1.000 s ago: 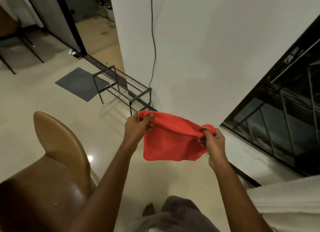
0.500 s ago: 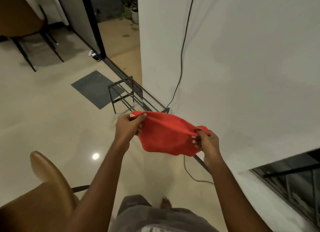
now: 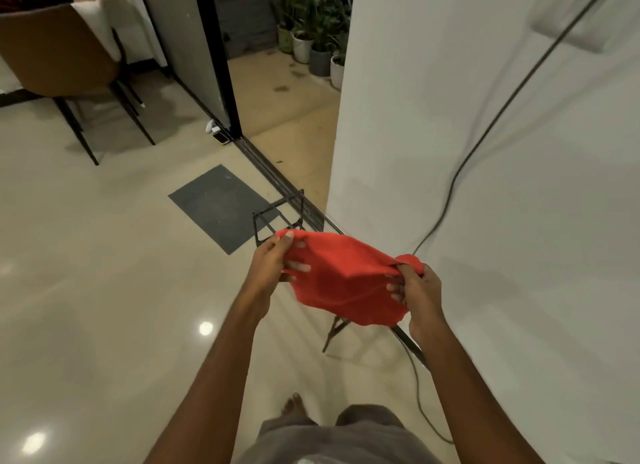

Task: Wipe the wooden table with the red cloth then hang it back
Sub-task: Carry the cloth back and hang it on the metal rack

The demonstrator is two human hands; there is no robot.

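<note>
The left hand and right hand each pinch an end of the soft red cloth stretched between them, now nearer the black metal-bar rack just beyond, so hanging seems next.

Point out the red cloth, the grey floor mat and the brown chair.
red cloth (image 3: pixel 346 283): head view, middle of the fabric.
grey floor mat (image 3: pixel 221 207): head view, its centre.
brown chair (image 3: pixel 59 47): head view, its backrest.

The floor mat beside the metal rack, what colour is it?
Dark grey, plain, no pattern: the floor mat shows in the head view.
</note>
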